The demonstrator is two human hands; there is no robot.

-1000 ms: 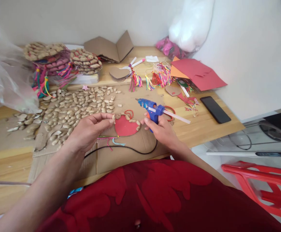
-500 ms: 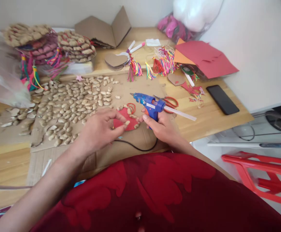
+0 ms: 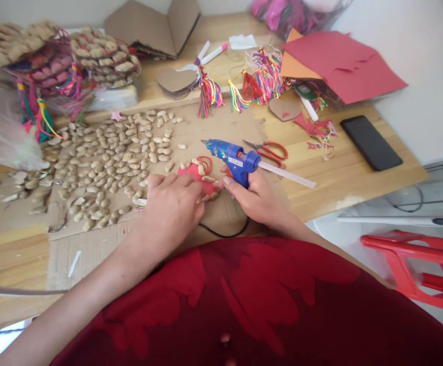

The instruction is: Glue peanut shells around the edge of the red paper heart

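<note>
My right hand (image 3: 257, 198) is wrapped around the grip of a blue hot glue gun (image 3: 231, 160), its nozzle pointing left and a clear glue stick (image 3: 288, 174) jutting from the back. Under the nozzle lies a red piece (image 3: 191, 173) with peanuts along its rim and a red cord loop (image 3: 206, 163). My left hand (image 3: 173, 208) is closed over the near left part of that piece, palm down. Its fingertips press a peanut at the near edge; the hand mostly hides it. A finger of my right hand touches the piece's right side.
Many loose peanuts (image 3: 103, 157) spread over cardboard at left. Orange-handled scissors (image 3: 273, 151) lie behind the glue gun. Tassels (image 3: 265, 76), cardboard hearts (image 3: 178, 81), red paper (image 3: 343, 63) and a phone (image 3: 371, 142) lie farther back and right. Finished peanut pieces (image 3: 105, 58) are stacked at back left.
My left hand has moved right and turned palm down, bringing the pinched peanut onto the red piece's near edge. The glue gun stays in my right hand, nearly still. The view has shifted slightly.
</note>
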